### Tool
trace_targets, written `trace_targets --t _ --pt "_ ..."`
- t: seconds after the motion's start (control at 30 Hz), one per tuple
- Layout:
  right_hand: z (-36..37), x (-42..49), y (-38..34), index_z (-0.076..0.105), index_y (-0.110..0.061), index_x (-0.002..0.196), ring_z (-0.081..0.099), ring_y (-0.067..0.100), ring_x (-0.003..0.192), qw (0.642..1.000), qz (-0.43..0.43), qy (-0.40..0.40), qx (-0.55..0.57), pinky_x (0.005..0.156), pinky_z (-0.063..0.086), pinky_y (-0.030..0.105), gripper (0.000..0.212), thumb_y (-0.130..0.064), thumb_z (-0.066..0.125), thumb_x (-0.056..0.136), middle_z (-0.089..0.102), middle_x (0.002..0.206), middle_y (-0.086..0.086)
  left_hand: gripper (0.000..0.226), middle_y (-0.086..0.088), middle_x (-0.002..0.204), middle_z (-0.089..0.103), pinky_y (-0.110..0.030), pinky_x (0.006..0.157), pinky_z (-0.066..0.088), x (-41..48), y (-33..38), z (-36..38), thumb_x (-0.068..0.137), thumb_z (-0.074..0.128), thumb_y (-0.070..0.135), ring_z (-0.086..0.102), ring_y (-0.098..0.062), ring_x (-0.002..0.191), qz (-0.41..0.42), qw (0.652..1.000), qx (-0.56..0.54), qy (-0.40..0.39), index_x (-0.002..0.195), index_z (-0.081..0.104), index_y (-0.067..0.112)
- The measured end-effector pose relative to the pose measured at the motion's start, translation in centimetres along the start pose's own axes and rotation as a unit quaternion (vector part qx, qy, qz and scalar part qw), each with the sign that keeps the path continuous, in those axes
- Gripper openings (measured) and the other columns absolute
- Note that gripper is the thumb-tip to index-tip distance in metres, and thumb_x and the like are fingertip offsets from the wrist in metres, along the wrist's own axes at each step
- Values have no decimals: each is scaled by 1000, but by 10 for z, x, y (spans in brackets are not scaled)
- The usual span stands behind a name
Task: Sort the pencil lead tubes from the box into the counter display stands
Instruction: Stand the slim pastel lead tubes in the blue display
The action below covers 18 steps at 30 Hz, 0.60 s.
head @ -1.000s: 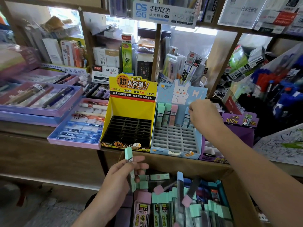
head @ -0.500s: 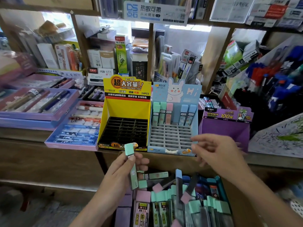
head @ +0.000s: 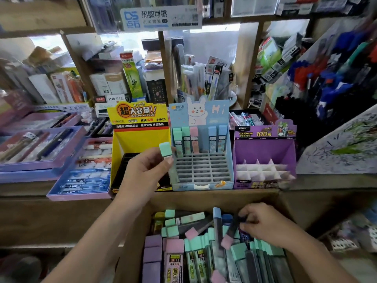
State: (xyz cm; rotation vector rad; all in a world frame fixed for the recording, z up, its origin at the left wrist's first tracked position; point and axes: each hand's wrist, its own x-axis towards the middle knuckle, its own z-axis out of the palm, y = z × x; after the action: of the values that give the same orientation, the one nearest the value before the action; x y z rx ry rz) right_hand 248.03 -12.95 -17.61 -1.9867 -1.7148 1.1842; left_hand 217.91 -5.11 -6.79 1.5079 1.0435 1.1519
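Now, begin at the left, where the yellow stand sits on the desk with its black grid showing no tubes. Your left grip hangs in front of it, thumb and fingers curled round a mint-capped tube. The tube is held upright, cap on top, with its lower end over the left edge of the blue stand.

That stand looks like the right home. Its back row holds two mint tubes, then a pink one, then a gap, then two blue. Aim for a free cell near the mint pair, probably the row just in front of them.

Shift your fingers up toward the cap so they clear the grid. Then lower the tube foot first and straight down, because a tilted tube will likely catch on a divider. Mind the standing row, since a nudge could tip those tubes.

Lower down, your right grip is inside the box. Its fingertips pinch the upper end of a dark tube with a pink cap at its lower end. Lift it clear of the pile, and read its label before choosing a stand, as I cannot tell which one it suits.

Farthest right, the purple stand shows only its white dividers.
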Motion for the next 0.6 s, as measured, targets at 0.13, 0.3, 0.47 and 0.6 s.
trace_targets --t 0.13,0.3,0.47,0.6 --pt "2 1 3 65 -30 100 60 -6 57 1000 -8 6 8 59 48 20 16 -24 77 90 72 67 -8 26 11 109 79 -21 88 57 31 6 4 97 68 13 72 -7 104 33 998 62 -2 118 75 26" --pt "2 -2 6 65 -27 104 60 -3 58 1000 -12 14 15 60 49 21 17 -25 76 91 71 69 -5 24 19 91 77 -14 73 56 61 10 9 94 72 12 71 1 85 58 979 193 -12 99 71 36" --pt "1 -5 4 63 -24 117 63 -1 60 1000 -12 14 14 60 51 22 26 -27 73 93 74 76 -1 8 9 83 72 -34 64 59 79 13 10 92 74 17 74 -13 71 67 950 306 -7 95 70 24" --pt "1 -5 4 62 -25 117 64 3 65 1000 -11 12 14 64 53 27 25 -27 72 94 76 83 4 18 14 83 62 -20 59 47 82 14 17 92 75 18 71 -9 75 103 910 401 3 107 67 24"
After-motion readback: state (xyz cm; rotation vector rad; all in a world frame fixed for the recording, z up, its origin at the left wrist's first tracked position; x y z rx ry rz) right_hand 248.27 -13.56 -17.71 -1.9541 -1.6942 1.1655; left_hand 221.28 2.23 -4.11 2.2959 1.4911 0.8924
